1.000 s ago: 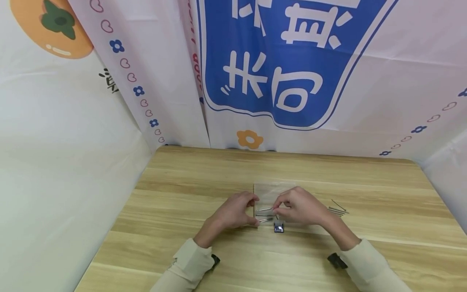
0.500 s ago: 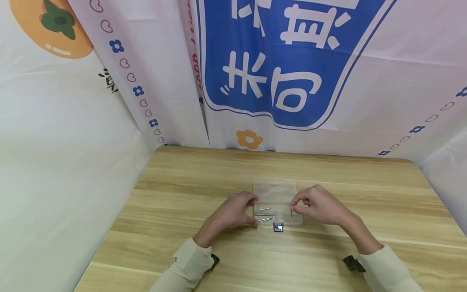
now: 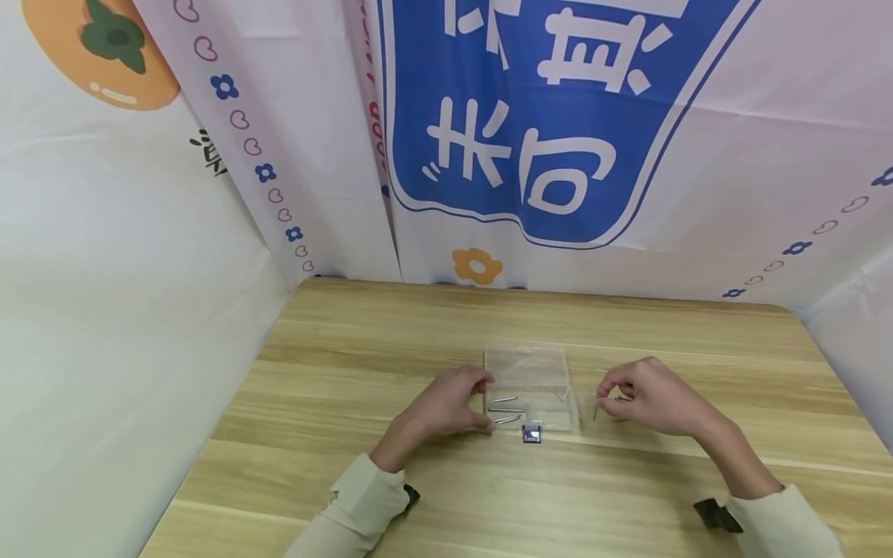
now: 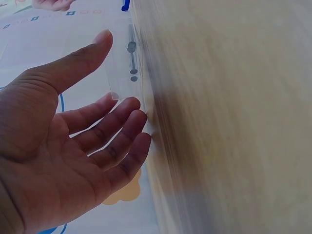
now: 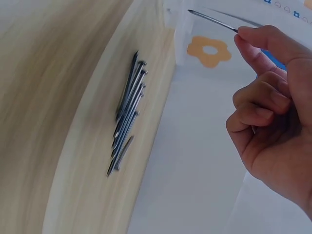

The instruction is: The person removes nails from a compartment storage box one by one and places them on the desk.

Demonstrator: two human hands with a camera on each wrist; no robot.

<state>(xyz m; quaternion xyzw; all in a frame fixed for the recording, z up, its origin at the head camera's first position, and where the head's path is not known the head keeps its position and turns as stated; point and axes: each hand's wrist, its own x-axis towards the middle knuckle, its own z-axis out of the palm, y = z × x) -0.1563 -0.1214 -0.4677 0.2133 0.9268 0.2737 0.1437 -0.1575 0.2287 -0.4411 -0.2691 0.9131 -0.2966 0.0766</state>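
Note:
A clear plastic box (image 3: 551,418) lies on the table with its lid (image 3: 526,366) folded back. Three nails lie in its left part; one is the middle nail (image 3: 505,411). My left hand (image 3: 453,403) holds the box at its left end, thumb at the near edge and fingers farther back; in the left wrist view the thumb and index finger span it. My right hand (image 3: 649,395), right of the box, pinches a nail (image 5: 212,20) between thumb and index finger, its point sticking out. The other right fingers are curled.
In the right wrist view several nails (image 5: 127,107) lie in a bunch on the table; the right hand mostly hides them from the head view. A small dark blue piece (image 3: 532,435) sits at the box's front edge. A printed cloth (image 3: 335,155) hangs behind the wooden table (image 3: 349,496).
My right hand has moved from above the box to the right, off it, with a nail pinched in its fingertips. The left hand and the box have stayed put.

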